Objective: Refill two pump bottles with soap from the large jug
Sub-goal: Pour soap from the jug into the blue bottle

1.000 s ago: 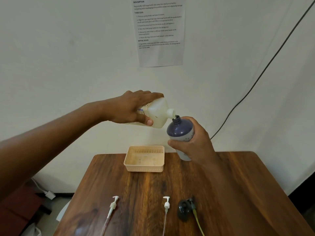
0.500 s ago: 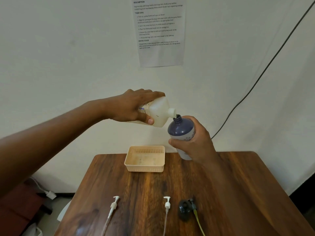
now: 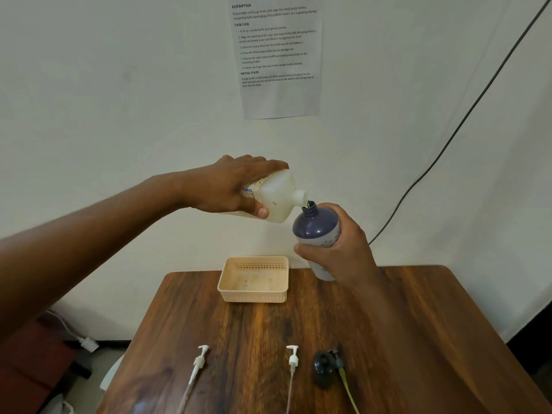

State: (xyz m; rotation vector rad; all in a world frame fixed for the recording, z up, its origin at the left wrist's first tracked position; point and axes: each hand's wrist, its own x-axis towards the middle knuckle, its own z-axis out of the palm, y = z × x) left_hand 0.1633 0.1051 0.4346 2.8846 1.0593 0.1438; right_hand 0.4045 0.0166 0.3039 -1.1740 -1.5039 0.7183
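Nearest, along the front edge of the wooden table [image 3: 418,339], lie three loose pump parts in a row: a white pump head [image 3: 199,359] with its tube on the left, a second white pump head [image 3: 293,357] at the middle, and just beside that a dark pump head [image 3: 324,366] with a yellowish tube running toward the front edge. Further back, near the table's far edge, sits a beige perforated basket [image 3: 254,280], apart from the pump heads.

Above the far edge of the table both hands are raised, clear of the tabletop. The right hand [image 3: 343,249] is wrapped round the lower body of a dark blue pump bottle [image 3: 313,228], holding it nearly upright, tilted a little to the left, with its mouth open at the top. The left hand [image 3: 230,186] grips the translucent white jug [image 3: 279,195] from above, fingers over the top and thumb underneath, with the jug tipped on its side so that its white spout meets the bottle's mouth. Whether soap is running cannot be told.

Behind all this is a pale wall with a printed sheet [image 3: 277,55] taped up, and a dark cable [image 3: 448,138] slanting down across the wall to the right.
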